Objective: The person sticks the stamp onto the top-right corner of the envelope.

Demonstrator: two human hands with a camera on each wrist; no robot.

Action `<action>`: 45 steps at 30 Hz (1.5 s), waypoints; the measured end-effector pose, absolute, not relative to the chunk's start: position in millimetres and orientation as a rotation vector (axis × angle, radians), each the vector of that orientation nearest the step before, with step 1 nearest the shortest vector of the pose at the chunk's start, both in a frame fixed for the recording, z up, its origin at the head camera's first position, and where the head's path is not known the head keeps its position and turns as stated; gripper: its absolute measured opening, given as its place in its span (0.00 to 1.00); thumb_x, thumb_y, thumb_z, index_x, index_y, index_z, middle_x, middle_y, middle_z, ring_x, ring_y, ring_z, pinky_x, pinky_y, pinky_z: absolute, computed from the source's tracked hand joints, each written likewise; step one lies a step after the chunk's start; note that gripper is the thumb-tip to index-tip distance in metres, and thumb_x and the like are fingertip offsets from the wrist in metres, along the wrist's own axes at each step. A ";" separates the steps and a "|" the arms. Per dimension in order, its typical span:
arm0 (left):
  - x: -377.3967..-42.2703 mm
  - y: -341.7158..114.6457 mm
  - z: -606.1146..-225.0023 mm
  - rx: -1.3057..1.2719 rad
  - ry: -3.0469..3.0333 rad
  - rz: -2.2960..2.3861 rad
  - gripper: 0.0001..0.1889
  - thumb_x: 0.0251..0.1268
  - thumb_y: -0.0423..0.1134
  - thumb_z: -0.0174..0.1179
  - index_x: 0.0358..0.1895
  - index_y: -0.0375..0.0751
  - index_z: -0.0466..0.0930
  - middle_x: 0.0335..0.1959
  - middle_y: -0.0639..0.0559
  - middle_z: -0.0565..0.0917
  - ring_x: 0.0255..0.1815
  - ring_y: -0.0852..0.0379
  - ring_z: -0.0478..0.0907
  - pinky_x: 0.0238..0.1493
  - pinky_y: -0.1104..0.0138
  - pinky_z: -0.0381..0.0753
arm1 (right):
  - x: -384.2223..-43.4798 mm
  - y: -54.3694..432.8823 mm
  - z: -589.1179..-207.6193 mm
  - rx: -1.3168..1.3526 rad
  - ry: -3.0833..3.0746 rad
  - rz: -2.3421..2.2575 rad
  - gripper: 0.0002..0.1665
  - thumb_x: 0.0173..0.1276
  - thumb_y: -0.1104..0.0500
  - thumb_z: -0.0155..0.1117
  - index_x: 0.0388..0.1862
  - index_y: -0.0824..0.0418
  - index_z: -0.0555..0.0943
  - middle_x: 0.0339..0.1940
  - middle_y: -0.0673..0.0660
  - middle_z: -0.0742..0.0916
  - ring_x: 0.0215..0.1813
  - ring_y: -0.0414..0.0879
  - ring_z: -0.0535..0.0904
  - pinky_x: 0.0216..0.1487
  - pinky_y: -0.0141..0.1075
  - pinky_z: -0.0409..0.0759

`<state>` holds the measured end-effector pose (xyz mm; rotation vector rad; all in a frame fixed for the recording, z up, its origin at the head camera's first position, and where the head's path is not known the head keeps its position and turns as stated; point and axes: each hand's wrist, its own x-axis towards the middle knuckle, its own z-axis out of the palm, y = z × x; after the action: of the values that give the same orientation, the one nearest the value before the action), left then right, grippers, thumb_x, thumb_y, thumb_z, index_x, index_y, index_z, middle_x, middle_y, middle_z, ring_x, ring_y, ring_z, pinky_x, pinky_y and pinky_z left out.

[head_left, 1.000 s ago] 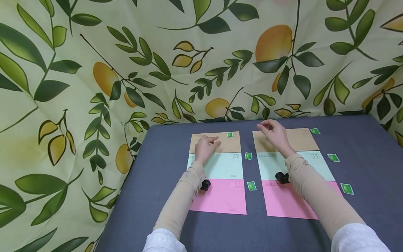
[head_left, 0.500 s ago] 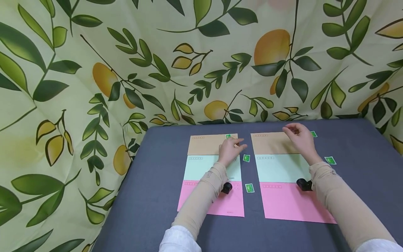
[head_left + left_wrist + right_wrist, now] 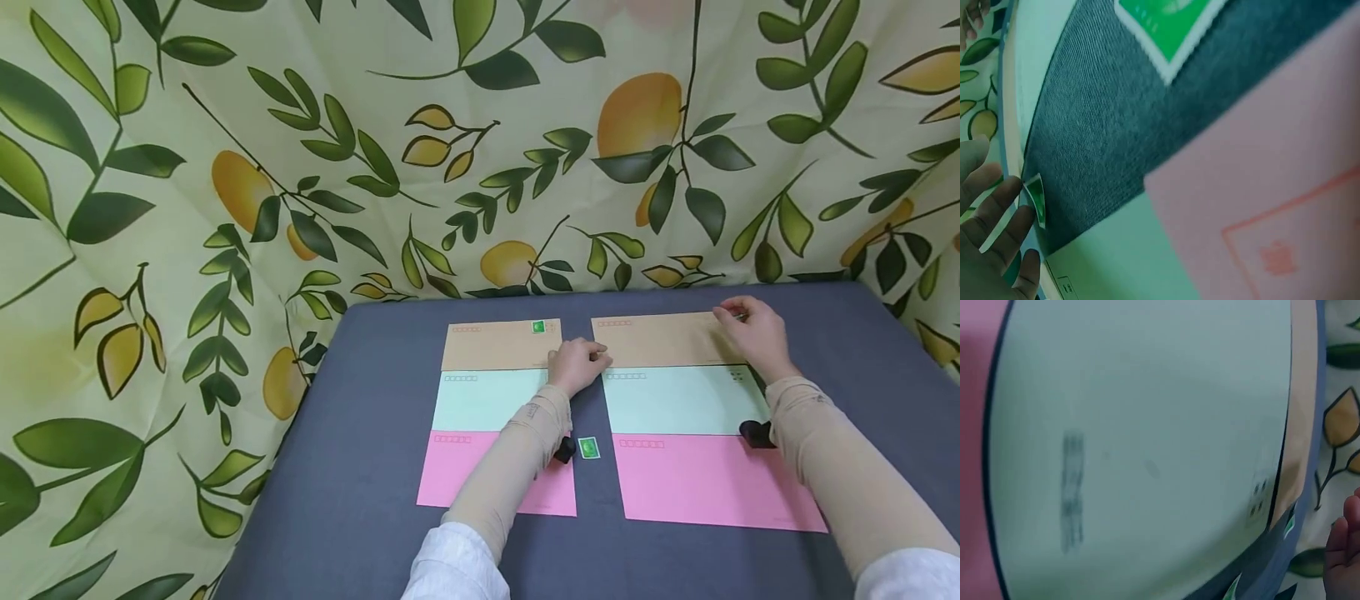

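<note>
Both arms (image 3: 501,483) are stretched forward, the left hand (image 3: 576,367) having its fingers loosely bent with small gaps between them, and the right hand (image 3: 759,335) having its fingers gently curved.

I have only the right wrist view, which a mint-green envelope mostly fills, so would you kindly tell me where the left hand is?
Observer: In the head view, the left hand spans the gap between the left brown envelope and the right brown envelope.
Operator: Thank you; is any stamp close to that hand?
Observer: Yes, the left wrist view shows a green stamp right by it, though I cannot tell whether they touch.
Operator: And does any envelope outside my view carry a stamp?
Observer: Yes, the left brown envelope has another green stamp near its top right corner.
</note>
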<state>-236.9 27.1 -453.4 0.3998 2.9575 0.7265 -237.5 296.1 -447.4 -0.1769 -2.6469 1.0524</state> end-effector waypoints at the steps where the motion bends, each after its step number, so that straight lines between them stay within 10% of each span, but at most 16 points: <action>1: -238.1 27.3 -453.5 0.393 2.961 0.723 0.14 0.63 0.52 0.56 0.51 0.59 0.82 0.37 0.62 0.83 0.39 0.66 0.76 0.41 0.68 0.64 | -238.1 300.2 -448.5 -0.204 -2.656 1.041 0.25 0.71 0.51 0.49 0.50 0.72 0.74 0.42 0.68 0.77 0.40 0.54 0.69 0.36 0.37 0.63; 17: -249.7 32.9 -457.0 0.288 2.932 0.718 0.14 0.60 0.48 0.61 0.50 0.58 0.83 0.40 0.61 0.83 0.40 0.65 0.76 0.42 0.68 0.64 | -248.3 335.9 -468.7 -0.514 -2.846 0.981 0.29 0.70 0.53 0.46 0.57 0.78 0.66 0.49 0.75 0.74 0.48 0.66 0.70 0.40 0.50 0.69; 25: -255.6 38.9 -466.7 0.320 2.978 0.617 0.09 0.58 0.49 0.63 0.26 0.51 0.81 0.26 0.60 0.74 0.32 0.64 0.70 0.39 0.66 0.62 | -254.7 328.0 -471.1 -0.600 -2.892 1.007 0.29 0.71 0.53 0.43 0.58 0.78 0.67 0.53 0.76 0.73 0.51 0.69 0.69 0.46 0.56 0.69; 32: -256.9 41.4 -472.5 0.285 3.020 0.521 0.17 0.57 0.51 0.63 0.51 0.64 0.81 0.42 0.64 0.82 0.46 0.64 0.77 0.44 0.66 0.66 | -259.7 326.1 -469.7 -0.664 -2.907 0.992 0.28 0.70 0.54 0.44 0.58 0.77 0.68 0.55 0.76 0.72 0.54 0.69 0.66 0.47 0.56 0.67; 45: -250.4 43.6 -466.9 0.249 3.060 0.480 0.15 0.57 0.52 0.63 0.49 0.65 0.83 0.40 0.64 0.83 0.45 0.64 0.78 0.44 0.68 0.67 | -259.6 326.6 -473.2 -0.712 -2.834 0.964 0.24 0.69 0.56 0.45 0.53 0.75 0.71 0.53 0.75 0.74 0.53 0.68 0.69 0.47 0.56 0.68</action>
<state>-250.4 43.6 -466.9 0.2493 3.0602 0.4802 -259.6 326.6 -473.2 -0.7122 -2.8335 0.9641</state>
